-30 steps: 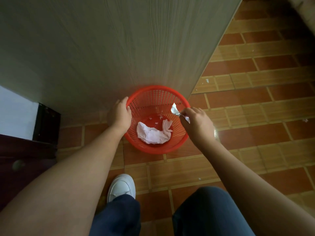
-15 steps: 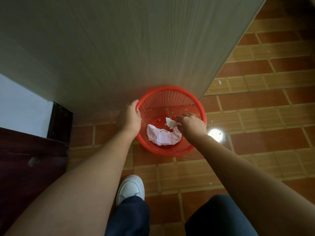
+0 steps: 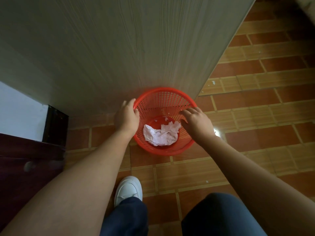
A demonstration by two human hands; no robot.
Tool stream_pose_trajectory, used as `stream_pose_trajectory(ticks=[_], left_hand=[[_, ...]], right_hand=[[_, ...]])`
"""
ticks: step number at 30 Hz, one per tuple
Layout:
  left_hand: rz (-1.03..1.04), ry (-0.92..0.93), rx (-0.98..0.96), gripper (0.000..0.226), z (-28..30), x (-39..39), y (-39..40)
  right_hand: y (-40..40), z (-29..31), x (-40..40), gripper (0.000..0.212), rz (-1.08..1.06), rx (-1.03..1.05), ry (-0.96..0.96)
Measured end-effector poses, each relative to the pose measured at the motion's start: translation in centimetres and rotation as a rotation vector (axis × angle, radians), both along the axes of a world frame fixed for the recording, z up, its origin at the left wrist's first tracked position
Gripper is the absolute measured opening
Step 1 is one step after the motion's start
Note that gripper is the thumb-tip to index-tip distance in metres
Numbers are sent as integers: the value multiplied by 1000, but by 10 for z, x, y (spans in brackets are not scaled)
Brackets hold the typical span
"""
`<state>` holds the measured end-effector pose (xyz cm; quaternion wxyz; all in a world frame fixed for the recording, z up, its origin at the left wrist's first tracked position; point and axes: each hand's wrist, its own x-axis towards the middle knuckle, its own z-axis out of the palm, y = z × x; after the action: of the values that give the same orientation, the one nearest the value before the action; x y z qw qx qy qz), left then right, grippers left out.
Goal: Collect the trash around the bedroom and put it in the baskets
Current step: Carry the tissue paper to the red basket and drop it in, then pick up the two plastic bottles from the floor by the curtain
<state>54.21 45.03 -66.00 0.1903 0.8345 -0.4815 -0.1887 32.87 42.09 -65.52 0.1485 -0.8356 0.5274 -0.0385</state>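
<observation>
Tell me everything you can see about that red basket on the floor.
The red basket is round, seemingly plastic, with lattice walls and a solid rim. It stands upright on the brown tiled floor, close against a wood-grain panel. Inside lie crumpled white paper and a few tiny white scraps. The left hand touches its left rim with open fingers; the right hand hovers open over its right side.

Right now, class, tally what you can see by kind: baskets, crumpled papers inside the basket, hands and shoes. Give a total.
Round red plastic mesh basket: 1
Crumpled white paper: 1 clump; separate pieces cannot be told apart
Bare hands, left hand and right hand: 2
White shoe: 1
Total: 5
</observation>
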Motion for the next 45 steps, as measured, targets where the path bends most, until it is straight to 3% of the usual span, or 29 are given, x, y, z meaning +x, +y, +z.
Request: stream_pose_trajectory(ticks=[4,8,15,26,31,37,45], left_hand=[[-126,-50,-57,40,21,-2,-10],[-342,-120,12,39,71,-11,-20],[-701,-342,135,42,221,-54,-21],[-892,-284,96,42,476,-165,-6],[-1047,-301,12,41,570,-239,8],[-1261,-324,-171,41,634,-330,33],[-1608,-260,-314,42,670,-431,86]], right_hand=[[-4,28,-10,31,-3,-54,-20],[-8,78,-22,34,-67,-46,-16],[7,215,-62,47,-146,50,93],[91,482,-183,49,-525,-51,114],[146,573,-240,43,-646,-50,118],[213,635,-298,41,-851,-81,88],[317,674,-339,40,-1232,-130,84]])
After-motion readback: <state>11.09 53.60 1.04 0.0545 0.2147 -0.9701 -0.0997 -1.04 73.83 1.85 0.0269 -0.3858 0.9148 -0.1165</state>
